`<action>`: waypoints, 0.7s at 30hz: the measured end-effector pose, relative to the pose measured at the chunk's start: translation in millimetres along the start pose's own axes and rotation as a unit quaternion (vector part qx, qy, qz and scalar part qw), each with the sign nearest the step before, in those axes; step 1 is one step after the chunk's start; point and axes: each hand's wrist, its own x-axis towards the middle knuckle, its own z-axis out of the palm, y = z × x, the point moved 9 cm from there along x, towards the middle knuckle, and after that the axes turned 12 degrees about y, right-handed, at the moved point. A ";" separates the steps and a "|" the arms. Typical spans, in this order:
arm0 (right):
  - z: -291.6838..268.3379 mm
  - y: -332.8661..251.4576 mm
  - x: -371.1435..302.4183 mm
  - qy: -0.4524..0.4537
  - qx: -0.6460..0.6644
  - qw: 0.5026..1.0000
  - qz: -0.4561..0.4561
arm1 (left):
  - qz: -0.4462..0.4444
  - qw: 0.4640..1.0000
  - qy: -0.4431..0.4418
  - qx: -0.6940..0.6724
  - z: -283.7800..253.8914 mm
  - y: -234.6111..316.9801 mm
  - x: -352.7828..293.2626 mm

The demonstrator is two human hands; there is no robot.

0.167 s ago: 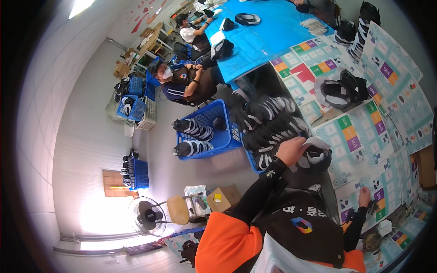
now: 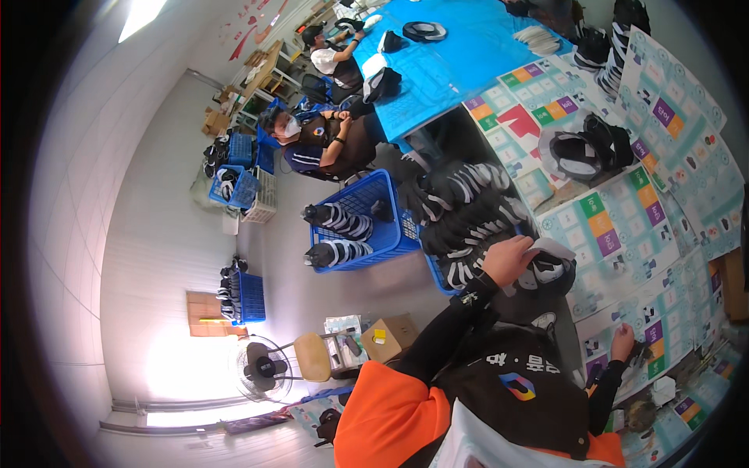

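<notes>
My left hand [image 2: 507,261] is closed on the white edge of a black-and-white shoe upper [image 2: 548,269], with thumb and fingers pinching its pale flap. The upper is at the near left edge of the paper-covered table, beside a blue basket heaped with similar black-and-white uppers [image 2: 468,226]. Lower right, my right hand [image 2: 622,342] rests over the printed sheets with its fingers curled in. Whatever it may hold is too small to make out. A small dark object [image 2: 639,356] lies right beside it.
Printed sheets cover the table [image 2: 624,226], where another upper [image 2: 585,150] lies. A blue basket [image 2: 374,253] with stacked uppers stands on the floor, near a fan [image 2: 261,366], chair [image 2: 312,357] and carton [image 2: 388,337]. Two people sit by the blue-covered table [image 2: 460,58]; another is partly visible beyond.
The surroundings have shifted slightly right in the view. My left hand, still gripping the upper, appears a little farther right and lower. My right hand has barely moved.
</notes>
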 end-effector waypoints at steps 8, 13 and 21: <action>-42.2 47.4 0.8 0.145 -0.330 0.932 0.033 | 0.038 0.999 0.008 0.002 18.6 38.3 20.6; -35.4 66.9 10.5 0.122 -0.298 0.946 0.039 | 0.031 0.999 0.004 0.000 30.7 52.8 19.5; -96.7 117.1 -46.2 0.178 -0.049 0.982 -0.034 | 0.089 0.994 -0.043 -0.050 85.2 74.9 -2.4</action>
